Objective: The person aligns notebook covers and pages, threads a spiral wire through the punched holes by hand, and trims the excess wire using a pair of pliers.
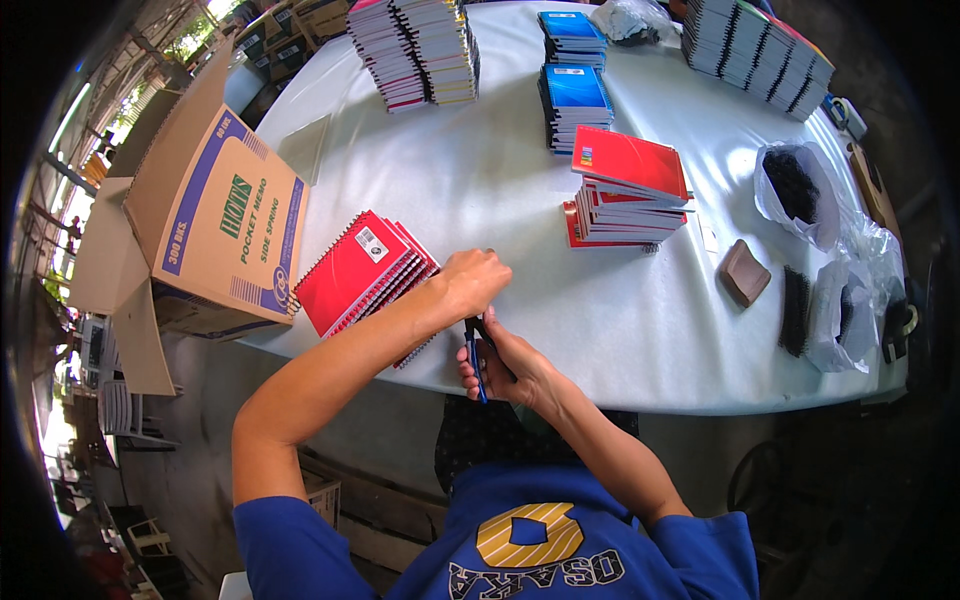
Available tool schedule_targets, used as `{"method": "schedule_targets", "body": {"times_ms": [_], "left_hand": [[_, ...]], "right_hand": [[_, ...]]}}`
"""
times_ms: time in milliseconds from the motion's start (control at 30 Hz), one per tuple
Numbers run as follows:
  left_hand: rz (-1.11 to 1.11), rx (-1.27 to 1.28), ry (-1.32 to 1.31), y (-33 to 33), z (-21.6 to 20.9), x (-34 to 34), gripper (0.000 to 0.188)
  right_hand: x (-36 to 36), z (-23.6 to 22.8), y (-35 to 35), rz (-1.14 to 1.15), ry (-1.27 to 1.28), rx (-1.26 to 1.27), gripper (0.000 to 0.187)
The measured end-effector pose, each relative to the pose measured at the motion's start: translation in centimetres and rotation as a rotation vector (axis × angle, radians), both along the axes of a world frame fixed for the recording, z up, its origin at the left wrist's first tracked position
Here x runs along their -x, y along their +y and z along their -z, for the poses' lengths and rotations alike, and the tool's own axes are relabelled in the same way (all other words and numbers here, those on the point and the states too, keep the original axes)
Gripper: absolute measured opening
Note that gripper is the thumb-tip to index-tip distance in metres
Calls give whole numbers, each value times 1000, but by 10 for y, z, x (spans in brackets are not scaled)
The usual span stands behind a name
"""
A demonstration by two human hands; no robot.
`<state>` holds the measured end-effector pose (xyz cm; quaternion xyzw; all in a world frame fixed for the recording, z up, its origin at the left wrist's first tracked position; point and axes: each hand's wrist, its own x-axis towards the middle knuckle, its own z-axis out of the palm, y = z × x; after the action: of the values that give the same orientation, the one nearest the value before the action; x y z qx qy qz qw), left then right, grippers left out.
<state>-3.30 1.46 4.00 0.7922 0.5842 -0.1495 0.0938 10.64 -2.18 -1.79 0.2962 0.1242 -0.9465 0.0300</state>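
Note:
My right hand is wrapped round a pair of pliers with blue and black handles, just over the table's near edge. Their dark jaws point away from me, under my left hand. That left hand is closed, fingers curled down, and whatever it grips is hidden beneath it. Beside my left forearm lies a fanned stack of red spiral notebooks, partly covered by the arm. Farther off to the right, another pile of red notebooks sits unevenly, its top one askew.
An open cardboard box stands at the left edge of the white-covered table. Blue notebooks and tall notebook stacks stand at the back. On the right are plastic bags with black coils, loose black coils and a brown block.

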Motion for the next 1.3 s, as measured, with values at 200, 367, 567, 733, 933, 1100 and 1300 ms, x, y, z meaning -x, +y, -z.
{"method": "schedule_targets", "body": {"times_ms": [200,367,567,733,933,1100,1300], "left_hand": [[5,23,22,2,-3,-3,19],[5,20,12,-1,-3,-4,20],[-8,29,-5,0,-1,-4,23],[-17,41,12,0,0,-2,23],[12,-21,20,0,3,-5,25],[-32,-10,-49,-8,17,-6,28],[-95,-217,-324,-17,32,-29,55]], "right_hand": [[5,22,6,5,51,30,75],[-5,16,5,-31,28,39,75],[0,5,7,-32,-34,70,78],[5,-3,8,-43,-67,64,77],[4,34,16,-44,149,191,75],[-54,-22,12,-122,-227,-517,69],[-138,-37,61,-143,-1045,-1940,56]]}}
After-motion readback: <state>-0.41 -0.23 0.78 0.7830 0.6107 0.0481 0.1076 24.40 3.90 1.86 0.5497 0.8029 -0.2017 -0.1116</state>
